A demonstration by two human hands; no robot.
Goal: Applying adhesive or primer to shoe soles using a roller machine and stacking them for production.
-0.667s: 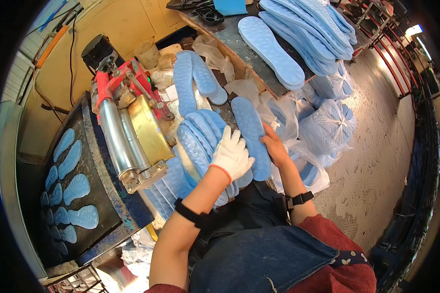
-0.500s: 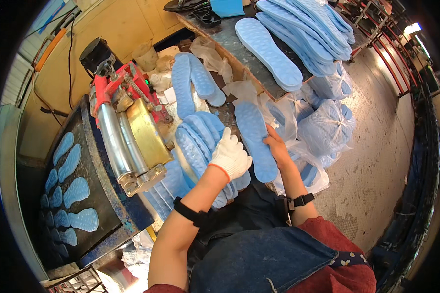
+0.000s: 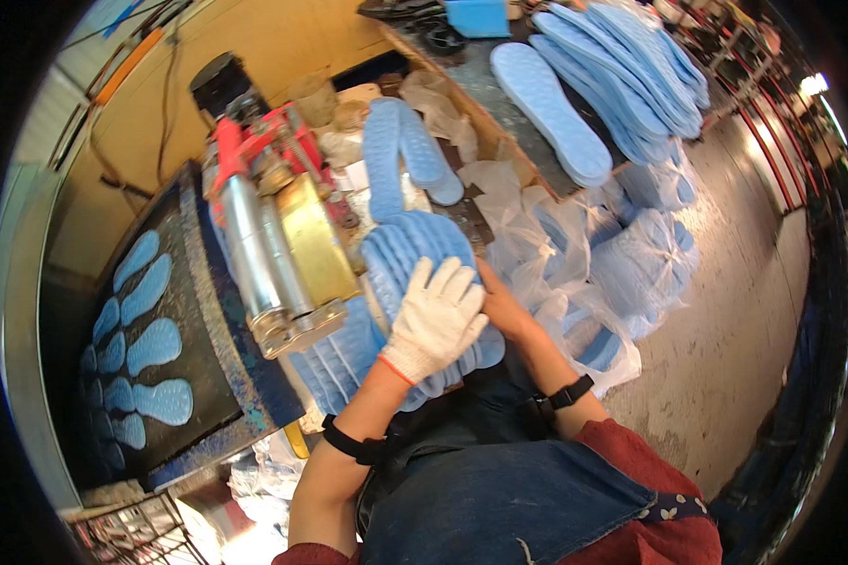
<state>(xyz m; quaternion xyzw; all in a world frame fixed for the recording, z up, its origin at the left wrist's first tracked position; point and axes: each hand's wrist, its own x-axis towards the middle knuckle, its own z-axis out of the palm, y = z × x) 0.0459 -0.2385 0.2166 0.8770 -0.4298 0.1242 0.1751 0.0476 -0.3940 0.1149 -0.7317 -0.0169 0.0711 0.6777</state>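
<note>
Blue dimpled shoe insoles (image 3: 407, 235) stand in a tight, leaning stack in front of me. On this stack my left hand (image 3: 435, 318), in a white knit glove, lies flat with its fingers spread. My bare right hand (image 3: 509, 309) is at the stack's right side, next to the gloved fingertips. Its fingers are mostly hidden, so I cannot see whether they grip an insole. Another row of insoles (image 3: 334, 353) leans at the lower left of the stack. Beyond it lie two overlapping insoles (image 3: 383, 155).
A roller machine (image 3: 254, 254) with a red frame stands left of the stack. Left of that, a black belt (image 3: 219, 363) carries several insoles (image 3: 154, 345). A dark table (image 3: 485, 80) at the upper right holds piled insoles (image 3: 622, 80). Clear plastic bags (image 3: 645, 268) of insoles sit below it.
The insole in my right hand has moved left to the stack and no longer shows separately. My left hand has opened from curled to flat on the stack. The view has shifted slightly.
</note>
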